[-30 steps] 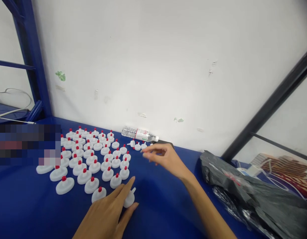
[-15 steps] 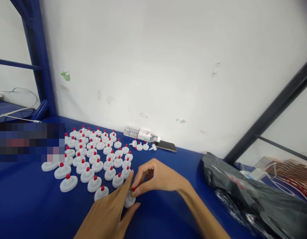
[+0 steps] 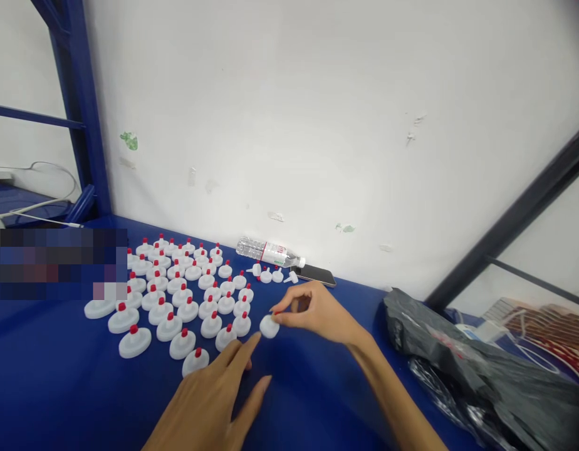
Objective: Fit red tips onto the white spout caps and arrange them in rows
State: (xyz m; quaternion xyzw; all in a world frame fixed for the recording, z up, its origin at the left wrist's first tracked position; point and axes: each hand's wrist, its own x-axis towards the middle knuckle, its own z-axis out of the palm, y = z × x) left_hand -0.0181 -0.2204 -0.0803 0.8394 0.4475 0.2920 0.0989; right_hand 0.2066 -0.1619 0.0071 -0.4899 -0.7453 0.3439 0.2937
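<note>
My right hand (image 3: 312,310) pinches a white round piece with a red tip (image 3: 269,327), raised a little off the blue table. Just left of it is my left hand (image 3: 219,388), its thumb and index finger apart and nothing between them. Beyond my left fingertips, several white discs with red caps (image 3: 211,324) stand upright in loose rows. Small white pieces without red caps on top (image 3: 277,275) lie near the bottle, with bits of red beside them.
A clear plastic bottle (image 3: 271,252) lies by the wall, a phone (image 3: 315,274) beside its cap. Dark plastic bags (image 3: 459,357) cover the right side of the table (image 3: 318,394). A blue metal post (image 3: 89,113) rises at the left.
My right hand has lifted the white piece up and to the right, out of my left hand. My left thumb and index finger now hold nothing.
</note>
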